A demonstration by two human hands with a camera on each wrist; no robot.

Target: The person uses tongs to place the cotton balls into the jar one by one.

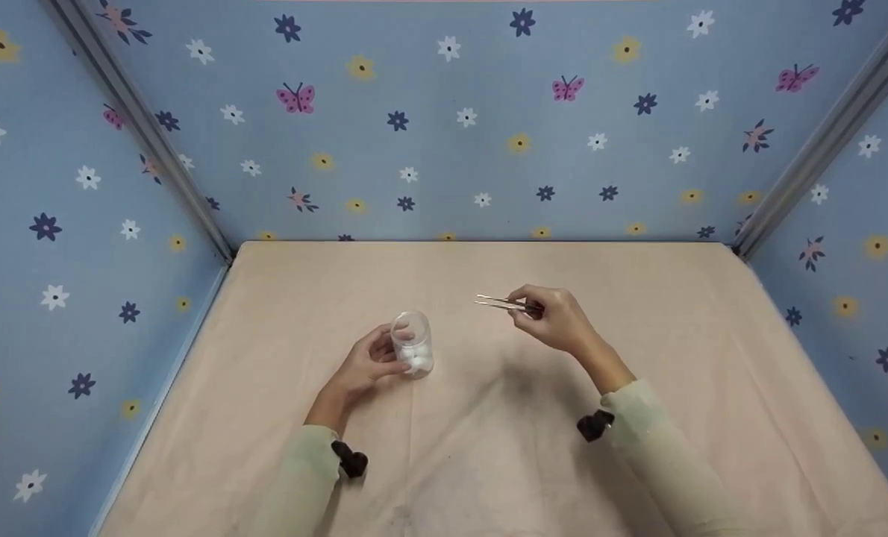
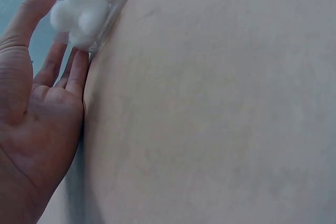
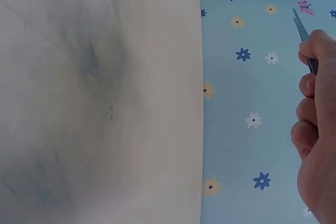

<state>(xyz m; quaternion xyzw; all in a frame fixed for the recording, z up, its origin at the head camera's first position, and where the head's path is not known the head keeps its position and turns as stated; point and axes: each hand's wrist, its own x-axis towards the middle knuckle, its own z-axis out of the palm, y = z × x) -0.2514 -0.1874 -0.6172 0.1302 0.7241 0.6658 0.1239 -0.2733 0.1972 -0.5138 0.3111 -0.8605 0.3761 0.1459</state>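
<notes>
My left hand (image 1: pixel 366 365) holds a clear plastic jar (image 1: pixel 413 328) near the middle of the table, thumb on the near side and fingers round the back. White cotton balls (image 1: pixel 417 358) fill its lower part, and the top looks open. In the left wrist view the cotton balls (image 2: pixel 86 11) press against the clear wall, between the thumb and fingers. To the right, above the table, my right hand (image 1: pixel 556 317) pinches metal tweezers (image 1: pixel 500 302). Their two tips are slightly apart, point left toward the jar, and have nothing between them. The tweezers (image 3: pixel 300 27) also show in the right wrist view.
A pale peach cloth (image 1: pixel 608 276) covers the table, with folds toward the front. Blue flowered panels (image 1: pixel 459 149) stand along the back and both sides, with grey metal posts (image 1: pixel 145 134) at the corners. Dark wrist cameras (image 1: pixel 351 459) sit at both sleeve cuffs.
</notes>
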